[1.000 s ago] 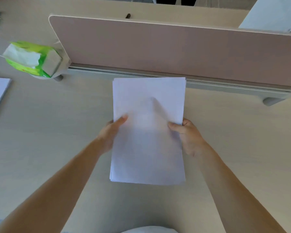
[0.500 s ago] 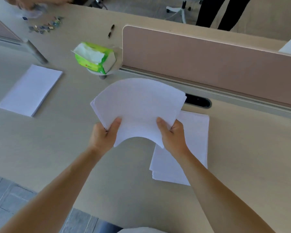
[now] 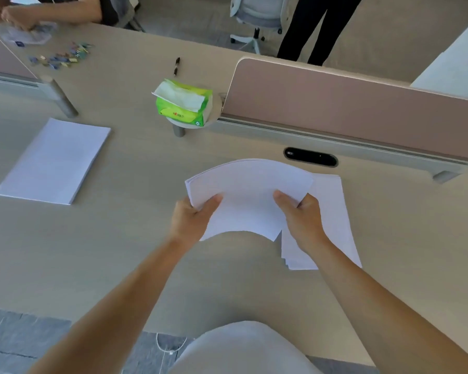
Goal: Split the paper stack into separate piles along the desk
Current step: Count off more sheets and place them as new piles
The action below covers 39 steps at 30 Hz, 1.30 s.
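White bowed paper sheaf (image 3: 249, 190) is pinched at its near edge by left hand (image 3: 192, 220) and right hand (image 3: 300, 220), with the flat white paper stack (image 3: 333, 211) lying beneath the right.

The desk (image 3: 135, 238) bears left pile (image 3: 54, 160), right pile (image 3: 333, 211); pen (image 3: 176, 66), clips (image 3: 62, 59) beyond.

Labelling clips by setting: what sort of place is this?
Probably an open-plan office: the desk carries a pink divider screen, a cable port is set into the desktop, and a swivel chair stands behind it.
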### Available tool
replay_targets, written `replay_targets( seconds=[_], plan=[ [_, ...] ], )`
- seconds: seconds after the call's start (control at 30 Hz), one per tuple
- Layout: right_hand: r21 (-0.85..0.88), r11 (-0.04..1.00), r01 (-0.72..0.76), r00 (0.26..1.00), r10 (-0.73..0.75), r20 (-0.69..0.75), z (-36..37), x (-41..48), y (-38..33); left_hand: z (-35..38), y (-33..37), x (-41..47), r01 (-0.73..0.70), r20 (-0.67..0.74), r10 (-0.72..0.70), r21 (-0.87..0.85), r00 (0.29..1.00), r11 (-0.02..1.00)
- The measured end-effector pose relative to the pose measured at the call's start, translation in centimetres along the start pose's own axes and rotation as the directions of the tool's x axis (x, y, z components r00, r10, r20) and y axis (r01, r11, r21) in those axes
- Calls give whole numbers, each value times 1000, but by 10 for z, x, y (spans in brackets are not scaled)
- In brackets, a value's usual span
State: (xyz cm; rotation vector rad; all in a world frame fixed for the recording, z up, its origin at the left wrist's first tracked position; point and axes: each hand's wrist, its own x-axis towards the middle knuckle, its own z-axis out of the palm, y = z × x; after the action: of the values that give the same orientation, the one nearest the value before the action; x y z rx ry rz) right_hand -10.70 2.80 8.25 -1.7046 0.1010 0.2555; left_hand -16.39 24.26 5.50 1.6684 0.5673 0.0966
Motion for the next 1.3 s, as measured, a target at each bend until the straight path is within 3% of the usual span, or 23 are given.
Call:
replay_targets(
  seconds=[0.13, 0.33, 0.53, 0.63, 0.8, 0.97, 1.07, 1.2, 1.3],
  plan=[
    [-51, 997, -52, 997, 54, 48, 11, -20, 15, -31, -23, 1, -21, 136, 10, 81, 991, 996],
    [18, 999, -30, 999, 30, 23, 29, -28, 6, -35, -13, 0, 20, 91, -11, -96, 996, 995],
    [-127, 992, -20, 995, 32, 90, 24, -34, 7, -59, -13, 3, -51, 213, 77, -125, 974, 991],
    [-111, 992, -56, 990, 70, 126, 20, -34, 8, -62, -22, 3, -60, 267, 85, -102, 960, 993],
    [-27, 993, -117, 984, 119, 136, 21, -30, 10, -48, -18, -3, -73, 221, 97, -114, 971, 991],
    [18, 999, -44, 991, 41, 128, 22, -26, 9, -53, -16, 0, -45, 214, 86, -188, 973, 981],
    [3, 998, -60, 986, 59, 158, 20, -25, 15, -64, -20, 5, -55, 294, 99, -154, 951, 987],
    [-45, 992, -120, 977, 126, 173, 16, -23, 33, -72, -40, 16, 54, 454, -8, -89, 891, 995],
    [-54, 990, -132, 974, 140, 177, 16, -21, 39, -66, -46, 14, 23, 399, -17, -10, 917, 1000]
  ],
)
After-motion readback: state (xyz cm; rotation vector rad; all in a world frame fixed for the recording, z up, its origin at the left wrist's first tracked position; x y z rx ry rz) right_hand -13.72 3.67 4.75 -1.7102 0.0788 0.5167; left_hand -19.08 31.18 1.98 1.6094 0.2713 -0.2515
